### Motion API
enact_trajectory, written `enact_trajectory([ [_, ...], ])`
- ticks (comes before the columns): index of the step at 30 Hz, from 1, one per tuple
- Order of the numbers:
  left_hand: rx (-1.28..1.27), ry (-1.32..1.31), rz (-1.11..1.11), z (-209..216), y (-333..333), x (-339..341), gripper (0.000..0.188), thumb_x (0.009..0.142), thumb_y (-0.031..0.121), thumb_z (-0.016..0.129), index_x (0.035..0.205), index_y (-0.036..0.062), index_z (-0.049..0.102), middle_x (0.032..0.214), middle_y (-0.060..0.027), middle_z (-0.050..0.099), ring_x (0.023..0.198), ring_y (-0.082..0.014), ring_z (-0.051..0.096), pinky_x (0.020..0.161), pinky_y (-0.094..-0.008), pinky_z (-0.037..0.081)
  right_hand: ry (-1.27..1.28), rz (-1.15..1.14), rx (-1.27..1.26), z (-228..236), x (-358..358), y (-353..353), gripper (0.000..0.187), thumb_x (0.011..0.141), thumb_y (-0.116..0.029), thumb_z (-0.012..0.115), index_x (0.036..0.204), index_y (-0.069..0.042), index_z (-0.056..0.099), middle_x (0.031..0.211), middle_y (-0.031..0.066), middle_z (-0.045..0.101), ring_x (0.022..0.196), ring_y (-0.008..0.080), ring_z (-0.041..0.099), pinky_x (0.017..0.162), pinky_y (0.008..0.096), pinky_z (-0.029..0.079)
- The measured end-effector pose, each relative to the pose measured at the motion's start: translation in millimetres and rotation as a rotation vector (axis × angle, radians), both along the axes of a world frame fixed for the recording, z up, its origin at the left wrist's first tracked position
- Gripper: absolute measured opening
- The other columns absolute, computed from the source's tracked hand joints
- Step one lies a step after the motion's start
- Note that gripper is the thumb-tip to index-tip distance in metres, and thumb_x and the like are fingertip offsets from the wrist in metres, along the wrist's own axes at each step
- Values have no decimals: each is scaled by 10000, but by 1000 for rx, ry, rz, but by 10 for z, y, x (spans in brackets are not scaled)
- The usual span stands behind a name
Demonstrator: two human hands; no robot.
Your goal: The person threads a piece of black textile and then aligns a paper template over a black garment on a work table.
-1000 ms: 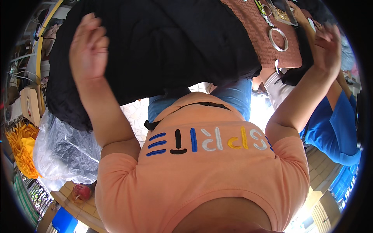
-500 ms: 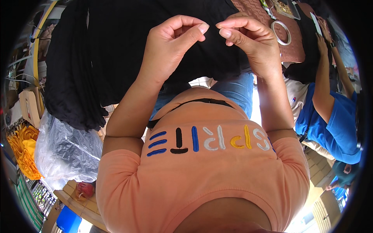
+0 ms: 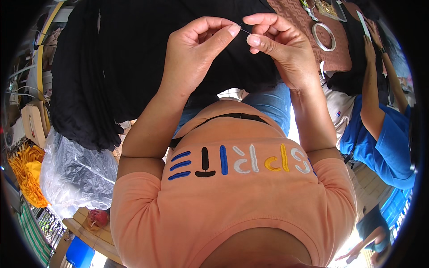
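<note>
Mostly, a peach shirt (image 3: pixel 232 201) fills the lower centre, blocking much of what lies below. Black cloth (image 3: pixel 134 53) spreads across the top, folds hanging at the left. A co-worker in blue (image 3: pixel 386 147) is at the right edge, hands by a white strip (image 3: pixel 363 25). Crumpled clear plastic (image 3: pixel 80 178) sits lower left. A brown mat (image 3: pixel 337 59), upper right, is partly hidden by the right hand (image 3: pixel 288 51); its thumb and forefinger are apart. At top centre, the left hand (image 3: pixel 194 49) covers some cloth, thumb and forefinger pinched together on a thin strand. Smaller yet, on the mat: a clear box (image 3: pixel 330 10), a white ring (image 3: pixel 333 41). Finest is the strand (image 3: pixel 245 31), bridging toward the right thumb; whether it touches I cannot tell
</note>
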State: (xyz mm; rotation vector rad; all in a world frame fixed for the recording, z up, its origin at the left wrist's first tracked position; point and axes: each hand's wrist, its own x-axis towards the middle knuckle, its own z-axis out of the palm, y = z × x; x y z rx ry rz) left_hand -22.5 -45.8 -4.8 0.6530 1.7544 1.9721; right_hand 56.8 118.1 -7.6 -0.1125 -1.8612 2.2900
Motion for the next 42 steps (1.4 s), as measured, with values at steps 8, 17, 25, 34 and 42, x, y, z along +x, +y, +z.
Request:
enact_trajectory([
  [8, 30, -20, -23, 3, 10, 11, 188, 834, 184, 666, 954, 40, 665, 729, 44, 597, 527, 19, 375, 449, -148, 252, -26, -26, 56, -27, -25, -25, 238, 799, -63, 673, 1033, -25, 649, 795, -5, 612, 701, 57, 539, 678, 189, 429],
  [17, 22, 19, -37, -33, 30, 4, 166, 846, 147, 652, 953, 20, 660, 762, 12, 621, 700, -26, 557, 571, -139, 402, 41, -94, 110, -84, -41, 15, 159, 801, -47, 665, 957, -21, 679, 825, 24, 643, 701, 77, 551, 650, 197, 443],
  [25, -55, 608, 170, -15, 6, -112, 120, 793, 127, 693, 870, 40, 661, 919, -45, 640, 821, -127, 603, 713, -226, 470, 103, -124, 475, -5, -16, 25, 116, 807, -20, 653, 918, -14, 687, 803, 4, 618, 669, 61, 530, 616, 179, 424],
  [34, -42, 614, 153, 140, 61, -111, 79, 798, 28, 646, 847, -25, 614, 923, -94, 608, 845, -178, 588, 746, -259, 451, 138, -172, 592, 182, -14, -19, 107, 806, -5, 651, 906, -18, 687, 790, -6, 602, 653, 47, 509, 590, 169, 409],
  [42, 90, 298, -20, 42, 43, -27, 109, 806, 131, 685, 859, 42, 652, 932, -47, 629, 900, -150, 589, 778, -255, 460, 110, -105, 84, 149, -8, -8, 144, 794, -10, 662, 938, -15, 671, 882, 38, 656, 677, 70, 533, 622, 201, 441],
])
